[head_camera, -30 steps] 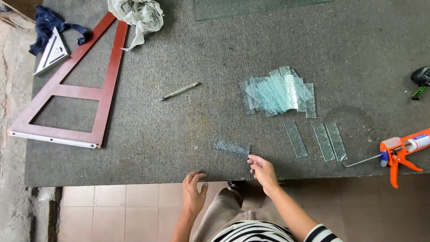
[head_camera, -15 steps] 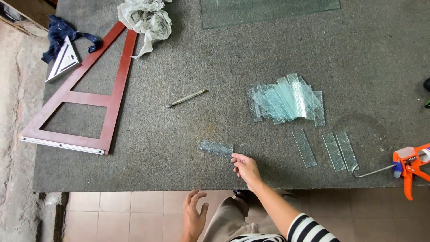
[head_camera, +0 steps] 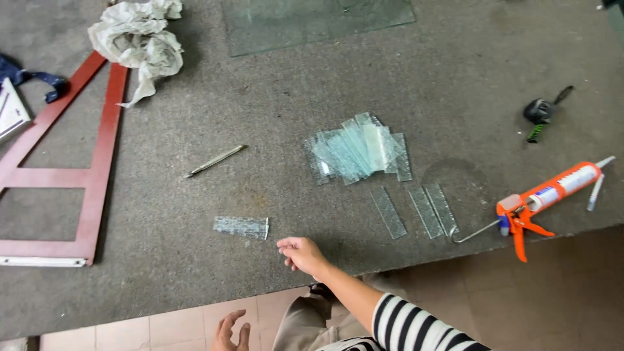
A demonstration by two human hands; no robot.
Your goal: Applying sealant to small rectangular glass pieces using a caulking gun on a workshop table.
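A small rectangular glass strip (head_camera: pixel 241 227) lies flat on the grey carpeted table (head_camera: pixel 286 91). My right hand (head_camera: pixel 301 253) hovers just right of it, fingers loosely curled, holding nothing, a short gap from the strip. My left hand (head_camera: pixel 231 331) hangs below the table edge over the tiled floor, fingers spread and empty. A heap of several glass strips (head_camera: pixel 356 151) lies further right on the table, with three single strips (head_camera: pixel 416 211) beside it near the front edge. A slim metal glass cutter (head_camera: pixel 214 160) rests left of the heap.
A red wooden triangular frame (head_camera: pixel 58 175) lies at the left, crumpled paper (head_camera: pixel 140 42) at the back. A large glass sheet (head_camera: pixel 312 19) lies at the far edge. An orange caulking gun (head_camera: pixel 546 198) overhangs the right front edge; a small black and green tool (head_camera: pixel 541 114) sits behind it.
My right hand has let go of the small glass strip and drawn back to its right. My left hand dropped from the table edge to below it. The view shifted left.
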